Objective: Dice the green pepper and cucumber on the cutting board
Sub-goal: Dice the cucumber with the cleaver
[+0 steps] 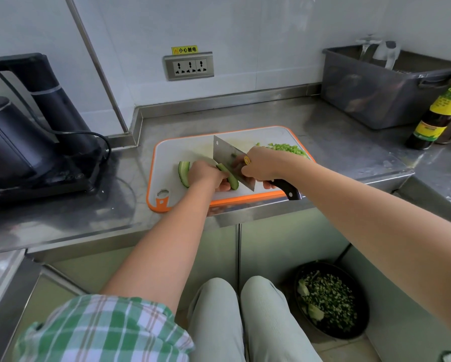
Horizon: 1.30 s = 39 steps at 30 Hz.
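The left grip held a cucumber strip. The right grip held the knife beside it. Fingers needed tucking back, with small, even cuts.

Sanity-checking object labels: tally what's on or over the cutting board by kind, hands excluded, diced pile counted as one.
Cucumber: 2, a loose piece and a held piece in the left hand
Diced green pepper pile: 1
Cleaver: 1, gripped by the right hand
Total: 4, all on or over the cutting board
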{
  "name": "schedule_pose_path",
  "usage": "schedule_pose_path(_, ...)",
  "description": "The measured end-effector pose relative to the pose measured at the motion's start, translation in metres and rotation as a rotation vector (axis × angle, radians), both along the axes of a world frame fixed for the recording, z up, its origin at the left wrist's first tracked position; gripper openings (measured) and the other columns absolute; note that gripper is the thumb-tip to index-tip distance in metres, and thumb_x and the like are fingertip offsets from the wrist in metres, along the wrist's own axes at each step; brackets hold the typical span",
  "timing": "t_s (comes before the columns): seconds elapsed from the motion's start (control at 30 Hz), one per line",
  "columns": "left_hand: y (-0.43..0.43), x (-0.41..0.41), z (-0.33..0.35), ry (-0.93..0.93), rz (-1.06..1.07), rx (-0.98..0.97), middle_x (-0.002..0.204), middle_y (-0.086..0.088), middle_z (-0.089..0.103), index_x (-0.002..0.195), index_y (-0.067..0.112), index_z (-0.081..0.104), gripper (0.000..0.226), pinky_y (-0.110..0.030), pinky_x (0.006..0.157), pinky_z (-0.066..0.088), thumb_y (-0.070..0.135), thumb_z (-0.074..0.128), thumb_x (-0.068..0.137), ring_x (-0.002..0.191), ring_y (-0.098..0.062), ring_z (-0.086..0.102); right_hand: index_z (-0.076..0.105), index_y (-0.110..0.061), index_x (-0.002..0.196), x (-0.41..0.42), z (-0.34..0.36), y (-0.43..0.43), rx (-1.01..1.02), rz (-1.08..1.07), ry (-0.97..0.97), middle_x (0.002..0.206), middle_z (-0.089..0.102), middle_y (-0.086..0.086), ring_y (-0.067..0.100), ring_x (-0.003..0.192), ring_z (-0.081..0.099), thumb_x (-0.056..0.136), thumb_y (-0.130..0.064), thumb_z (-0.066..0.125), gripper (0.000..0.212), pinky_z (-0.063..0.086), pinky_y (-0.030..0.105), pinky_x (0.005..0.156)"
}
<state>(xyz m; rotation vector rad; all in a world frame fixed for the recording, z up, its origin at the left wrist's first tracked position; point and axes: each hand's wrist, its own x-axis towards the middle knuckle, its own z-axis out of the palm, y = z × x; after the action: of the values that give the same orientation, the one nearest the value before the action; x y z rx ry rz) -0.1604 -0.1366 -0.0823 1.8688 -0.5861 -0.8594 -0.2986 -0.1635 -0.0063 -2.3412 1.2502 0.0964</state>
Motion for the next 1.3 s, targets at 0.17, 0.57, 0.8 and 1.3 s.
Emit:
schedule_pose_path(0.17,-0.002,0.001,-0.001,-0.004,0.011,0.013,0.067,-0.015,0.064,0.07,0.002,0.061,0.016,-0.047,0.072,0.06,-0.001,0.073,0.079,0.054,-0.027,0.064,0.038,-0.008,0.07,0.002,-0.016,0.006,-0.039,0.018,-0.081,0.053,0.046,0.011,0.015,0.03,0.048,0.092,-0.007,0.039,0.022,0.034,0.017,0.033)
schedule_pose_path(0.57,0.0,0.0,-0.004,-0.001,0.035,-0.012,0.065,-0.014,0.063,0.07,0.0,0.062,0.014,-0.04,0.065,0.061,-0.005,0.072,0.079,0.04,-0.023,0.059,0.043,-0.006,0.076,-0.008,-0.026,0.005,-0.043,-0.09,-0.158,0.059,0.052,0.012,0.02,0.038,0.052,0.096,-0.014,0.038,0.022,0.033,0.019,0.035)
schedule_pose_path(0.8,-0.002,0.002,-0.007,0.031,0.021,-0.029,0.057,-0.012,0.06,0.063,0.0,0.056,0.023,-0.043,0.071,0.06,-0.008,0.068,0.082,0.032,-0.016,0.056,0.042,-0.005,0.077,-0.007,-0.001,0.008,0.004,-0.14,-0.17,0.058,0.053,0.015,0.016,0.032,0.05,0.092,-0.003,0.038,0.016,0.041,0.022,0.039)
schedule_pose_path(1.3,-0.002,0.003,-0.007,0.009,0.028,-0.01,0.083,-0.02,0.071,0.068,0.001,0.063,0.014,-0.046,0.077,0.059,0.002,0.074,0.078,0.076,-0.032,0.071,0.04,-0.006,0.075,0.001,0.004,0.026,-0.01,-0.074,-0.054,0.056,0.05,0.013,0.02,0.041,0.052,0.091,0.0,0.035,0.018,0.033,0.015,0.031)
